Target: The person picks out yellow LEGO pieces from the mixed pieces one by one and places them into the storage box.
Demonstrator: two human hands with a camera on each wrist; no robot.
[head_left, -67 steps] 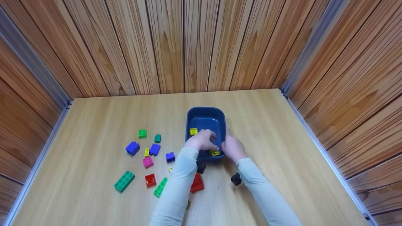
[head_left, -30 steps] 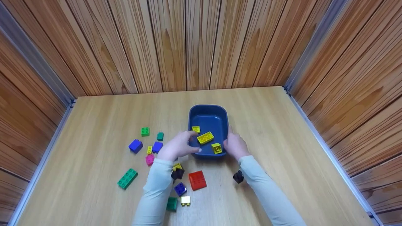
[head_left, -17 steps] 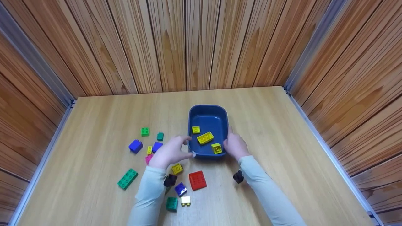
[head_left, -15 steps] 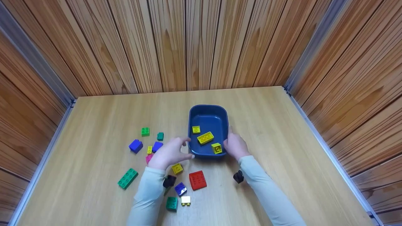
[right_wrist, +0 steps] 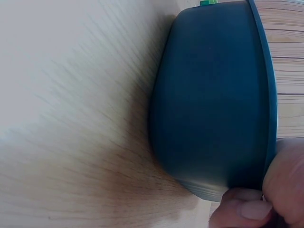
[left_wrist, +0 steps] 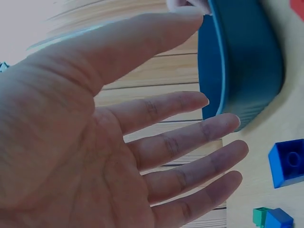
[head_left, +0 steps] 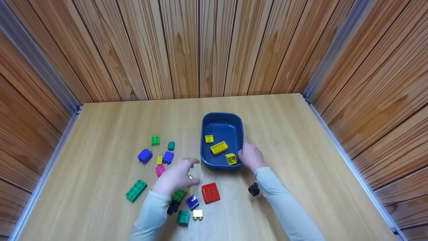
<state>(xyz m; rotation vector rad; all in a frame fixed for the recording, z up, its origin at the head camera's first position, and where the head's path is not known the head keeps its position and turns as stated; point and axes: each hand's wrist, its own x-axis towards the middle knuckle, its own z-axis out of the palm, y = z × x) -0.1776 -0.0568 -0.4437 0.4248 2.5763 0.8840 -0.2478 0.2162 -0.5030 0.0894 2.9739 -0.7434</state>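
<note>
My right hand (head_left: pixel 250 155) holds the right side wall of a dark blue plastic bin (head_left: pixel 222 129); in the right wrist view its thumb and a finger pinch the bin's rim (right_wrist: pixel 271 109). Inside the bin lie a small yellow brick (head_left: pixel 209 139), a longer yellow brick (head_left: pixel 219 147) and another yellow brick (head_left: pixel 230 159). My left hand (head_left: pixel 175 175) is over the table left of the bin, fingers spread and holding nothing. A yellow brick (head_left: pixel 190 176) beneath it is mostly hidden. In the left wrist view the palm and fingers (left_wrist: pixel 190 137) are bare.
Near the left forearm lie a red brick (head_left: pixel 210 193), a blue brick (head_left: pixel 192 202), a pale yellow brick (head_left: pixel 197 214) and green bricks (head_left: pixel 183 217). Farther left are a long green brick (head_left: pixel 136 190), blue bricks (head_left: pixel 145 156) and a pink brick (head_left: pixel 160 170). Wood-pattern walls (head_left: pixel 187 50) surround the table.
The left hand let go of the long yellow brick in the bin, drew out left over the rim, then came lower and nearer over the loose yellow brick. The right hand stayed on the bin.
</note>
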